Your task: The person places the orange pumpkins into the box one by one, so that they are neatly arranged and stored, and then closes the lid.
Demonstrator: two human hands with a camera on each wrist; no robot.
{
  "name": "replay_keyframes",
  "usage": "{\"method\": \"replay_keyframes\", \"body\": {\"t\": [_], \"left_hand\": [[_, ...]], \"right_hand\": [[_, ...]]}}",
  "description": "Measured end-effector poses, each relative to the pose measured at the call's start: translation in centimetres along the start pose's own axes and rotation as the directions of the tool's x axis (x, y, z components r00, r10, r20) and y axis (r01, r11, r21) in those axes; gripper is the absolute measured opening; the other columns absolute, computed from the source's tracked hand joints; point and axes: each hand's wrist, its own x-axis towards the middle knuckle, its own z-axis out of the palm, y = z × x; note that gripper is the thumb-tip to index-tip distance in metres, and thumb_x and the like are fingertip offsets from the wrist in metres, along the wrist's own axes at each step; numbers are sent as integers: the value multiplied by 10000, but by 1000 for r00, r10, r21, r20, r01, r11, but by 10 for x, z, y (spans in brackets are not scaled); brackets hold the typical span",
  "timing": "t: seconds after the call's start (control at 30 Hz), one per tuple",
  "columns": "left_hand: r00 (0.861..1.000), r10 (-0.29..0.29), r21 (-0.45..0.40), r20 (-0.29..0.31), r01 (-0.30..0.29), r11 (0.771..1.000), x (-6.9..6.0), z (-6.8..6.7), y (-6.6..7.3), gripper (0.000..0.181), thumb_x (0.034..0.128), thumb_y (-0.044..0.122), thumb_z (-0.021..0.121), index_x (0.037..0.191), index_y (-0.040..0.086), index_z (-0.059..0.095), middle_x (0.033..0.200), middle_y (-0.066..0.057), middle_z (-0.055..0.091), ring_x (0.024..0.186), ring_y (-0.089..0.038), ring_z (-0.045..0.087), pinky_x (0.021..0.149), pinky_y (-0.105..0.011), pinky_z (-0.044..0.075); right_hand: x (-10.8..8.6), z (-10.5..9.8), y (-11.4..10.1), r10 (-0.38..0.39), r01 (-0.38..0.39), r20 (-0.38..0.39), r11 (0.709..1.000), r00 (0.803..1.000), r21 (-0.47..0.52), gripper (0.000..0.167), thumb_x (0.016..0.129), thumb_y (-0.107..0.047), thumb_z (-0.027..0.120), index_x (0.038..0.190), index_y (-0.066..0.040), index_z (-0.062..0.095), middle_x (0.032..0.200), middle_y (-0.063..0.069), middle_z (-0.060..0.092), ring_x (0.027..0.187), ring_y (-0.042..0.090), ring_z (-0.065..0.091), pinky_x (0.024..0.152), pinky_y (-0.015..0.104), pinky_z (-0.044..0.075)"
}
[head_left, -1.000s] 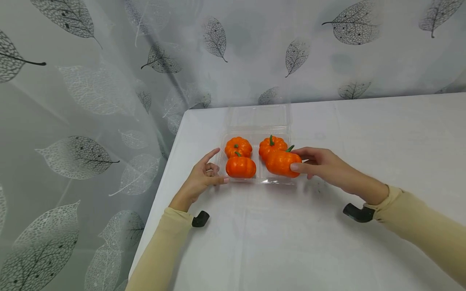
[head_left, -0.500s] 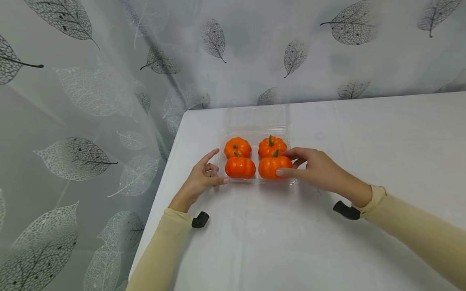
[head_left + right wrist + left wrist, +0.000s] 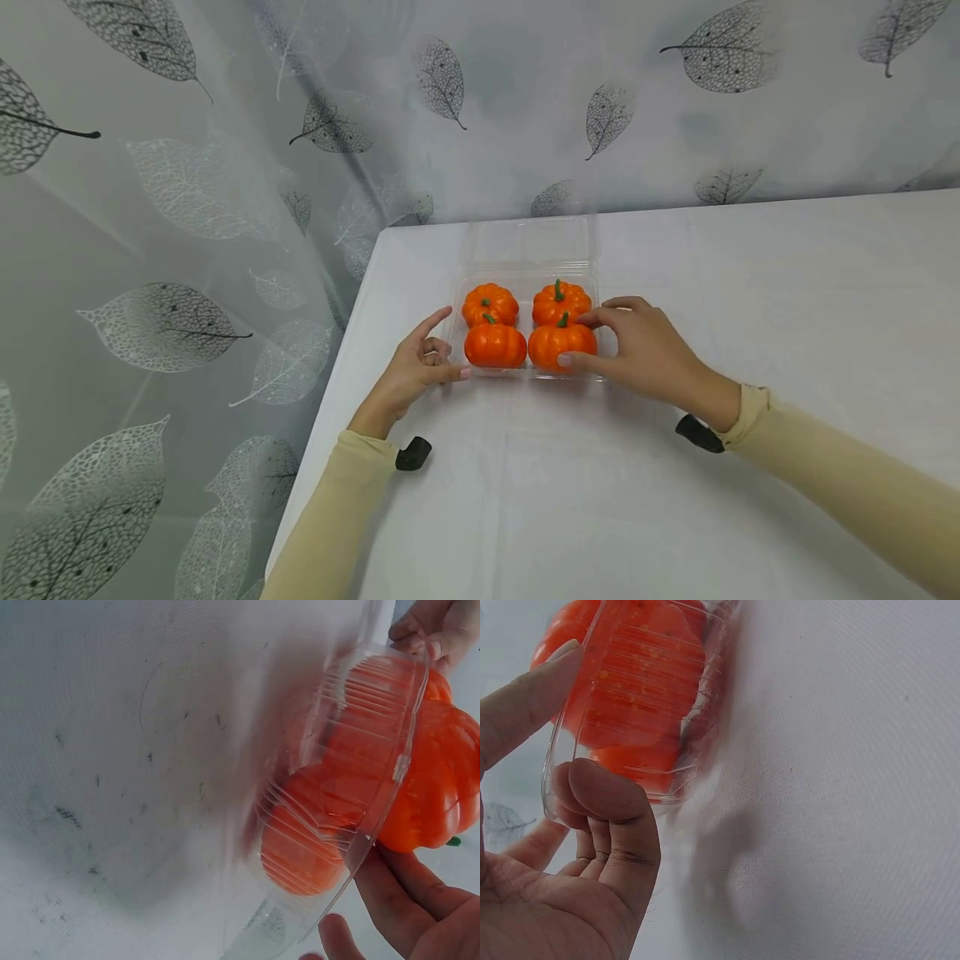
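Note:
An open clear plastic box holds several small orange pumpkins with green stems. In the head view my right hand grips the front right pumpkin, thumb in front and fingertips at its back right. That pumpkin bulges above the box rim in the right wrist view. My left hand holds the box's left front corner; in the left wrist view its curled fingers touch the clear rim. Nearest to it is the front left pumpkin. Behind stand the back left pumpkin and back right pumpkin.
The box's clear lid lies folded back toward the table's far edge. A white cloth covers the table. A grey curtain with leaf prints hangs behind and along the left side.
My right hand has moved left with the front right pumpkin, bringing it from a tilted place over the right rim into the box's front right section. The left hand has stayed at the corner.

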Motion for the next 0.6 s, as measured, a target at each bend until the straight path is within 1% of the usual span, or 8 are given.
{"method": "replay_keyframes", "body": {"t": [0.17, 0.27, 0.37, 0.5, 0.6], "left_hand": [[1000, 2, -6, 2, -2, 1000, 0, 0, 0, 978, 767, 40, 884, 1560, 315, 382, 907, -56, 461, 659, -162, 447, 606, -244, 425], [1000, 7, -8, 3, -7, 1000, 1, 0, 0, 980, 765, 32, 883, 1560, 310, 382, 905, -53, 459, 661, -155, 447, 610, -236, 434], [1000, 9, -9, 3, -9, 1000, 1, 0, 0, 978, 766, 28, 881, 1560, 308, 383, 906, -54, 457, 662, -153, 446, 608, -232, 433], [1000, 1, -4, 2, -1, 1000, 1, 0, -1, 976, 767, 41, 884, 1558, 319, 384, 924, -54, 460, 671, -156, 454, 611, -235, 428], [1000, -2, 1, 2, 2, 1000, 0, 0, -1, 977, 768, 51, 886, 1560, 322, 381, 931, -54, 462, 674, -158, 456, 612, -241, 423]], "right_hand": [[3, 1, 2, -33, 33, -25, 999, 999, -13, 616, 890, -578, 702, 1199, -44, 718, 1140, 76, 723, 1385, 411, 366, 1114, 615, 252], [5, 2, 4, -46, 46, -25, 999, 999, -14, 592, 895, -556, 706, 1177, -36, 725, 1112, 79, 730, 1385, 421, 370, 1127, 603, 247], [6, 3, 5, -53, 52, -22, 999, 998, -10, 606, 899, -574, 692, 1172, -35, 726, 1111, 82, 730, 1386, 429, 367, 1127, 606, 248], [4, 5, 6, -52, 51, -20, 999, 998, -18, 674, 881, -635, 678, 1198, -41, 716, 1166, 95, 713, 1392, 423, 363, 1135, 591, 250], [-1, 6, 7, -70, 69, -42, 997, 997, -19, 734, 847, -677, 690, 1259, -69, 687, 1275, 114, 658, 1386, 395, 384, 1127, 579, 280]]}}
